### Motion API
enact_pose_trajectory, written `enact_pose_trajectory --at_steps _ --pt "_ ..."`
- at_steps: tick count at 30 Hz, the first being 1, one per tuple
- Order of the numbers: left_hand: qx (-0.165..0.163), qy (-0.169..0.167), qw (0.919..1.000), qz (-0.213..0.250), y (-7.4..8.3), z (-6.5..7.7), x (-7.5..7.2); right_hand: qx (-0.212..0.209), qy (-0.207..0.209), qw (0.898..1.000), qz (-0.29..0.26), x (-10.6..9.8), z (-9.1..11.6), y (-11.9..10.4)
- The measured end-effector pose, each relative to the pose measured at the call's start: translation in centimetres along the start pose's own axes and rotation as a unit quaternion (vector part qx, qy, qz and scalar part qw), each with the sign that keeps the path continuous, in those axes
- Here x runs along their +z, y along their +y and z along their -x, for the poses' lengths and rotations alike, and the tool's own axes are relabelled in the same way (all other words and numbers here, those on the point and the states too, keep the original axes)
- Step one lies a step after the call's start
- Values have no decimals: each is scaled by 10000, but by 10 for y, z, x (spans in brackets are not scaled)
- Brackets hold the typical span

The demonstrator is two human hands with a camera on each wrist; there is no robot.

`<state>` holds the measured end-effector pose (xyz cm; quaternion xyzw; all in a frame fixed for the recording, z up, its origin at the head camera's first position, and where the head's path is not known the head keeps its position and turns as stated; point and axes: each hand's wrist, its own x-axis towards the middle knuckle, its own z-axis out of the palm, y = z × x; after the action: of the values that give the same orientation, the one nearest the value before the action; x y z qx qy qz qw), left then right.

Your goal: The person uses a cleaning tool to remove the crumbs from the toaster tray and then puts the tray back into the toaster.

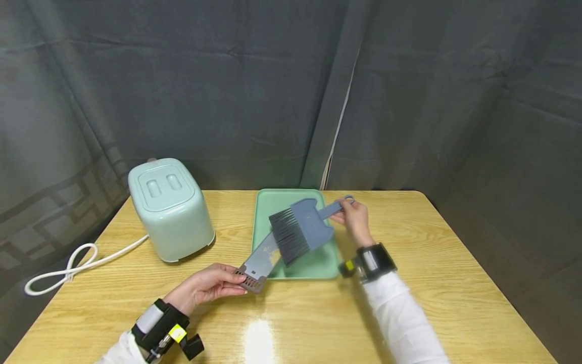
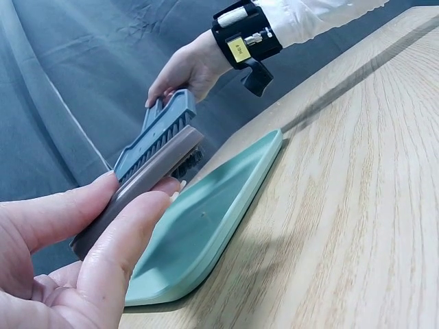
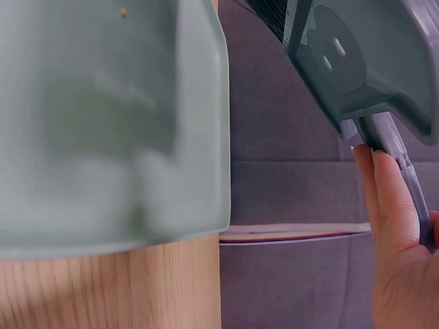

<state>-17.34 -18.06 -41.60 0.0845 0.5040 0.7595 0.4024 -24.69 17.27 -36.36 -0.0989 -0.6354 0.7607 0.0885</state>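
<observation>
My left hand (image 1: 213, 284) pinches the slotted brown end of a flat grey crumb tray (image 1: 260, 261) between thumb and fingers. Tan crumbs (image 1: 275, 256) lie on its face. A blue-grey brush (image 1: 312, 225) with a wide dark bristle head is gripped by its handle in my right hand (image 1: 356, 221). Its bristles (image 1: 289, 237) overlap the far part of the crumb tray in the head view, hiding that end. Both are held above a green tray (image 1: 264, 202). From the left wrist view, the crumb tray (image 2: 147, 181) appears edge-on, with the brush (image 2: 147, 140) just behind.
A pale green toaster (image 1: 182, 222) with a closed lid stands on the left of the wooden table (image 1: 436, 263). Its white cord (image 1: 113, 255) loops at the table's left edge. Grey cloth (image 1: 218, 101) hangs behind. One small crumb (image 3: 123, 12) shows in the green tray.
</observation>
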Motion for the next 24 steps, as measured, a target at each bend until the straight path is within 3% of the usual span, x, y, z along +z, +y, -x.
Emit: enact_pose_trajectory --at_steps 24 --pt "-29 76 10000 49 -1 0 -1 165 327 9993 -7 -24 -3 -7"
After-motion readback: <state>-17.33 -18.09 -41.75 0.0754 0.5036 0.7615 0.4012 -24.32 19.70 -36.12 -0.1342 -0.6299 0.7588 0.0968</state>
